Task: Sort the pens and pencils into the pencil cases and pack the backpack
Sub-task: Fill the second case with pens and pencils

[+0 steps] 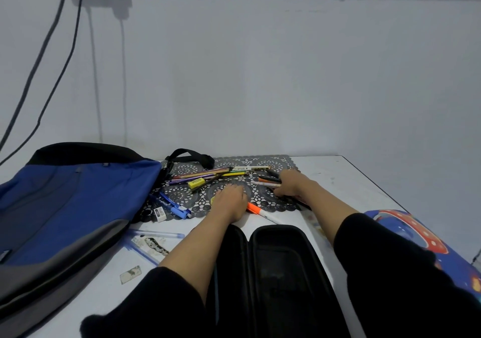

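1. Pale grey wall fills the upper frame of the head view. Below it runs a white table (338, 179), with a black lace mat (260, 160) at centre.
2. A blue backpack (65, 202) lies at the left, touching the mat's edge.
3. Loose pencils (208, 175) lie scattered across the mat's upper part, and blue pens (171, 205) lie at its lower left.
4. The left hand (229, 199) rests palm down on the mat with fingers relaxed, gripping nothing visible. An orange marker (253, 209) lies just right of it.
5. The right hand (289, 184) curls round a bundle of pens (268, 180) — black, orange and white.
6. An open black pencil case (281, 272) sits at lower centre between the forearms, and a colourful pencil case (416, 231) lies at the right edge.
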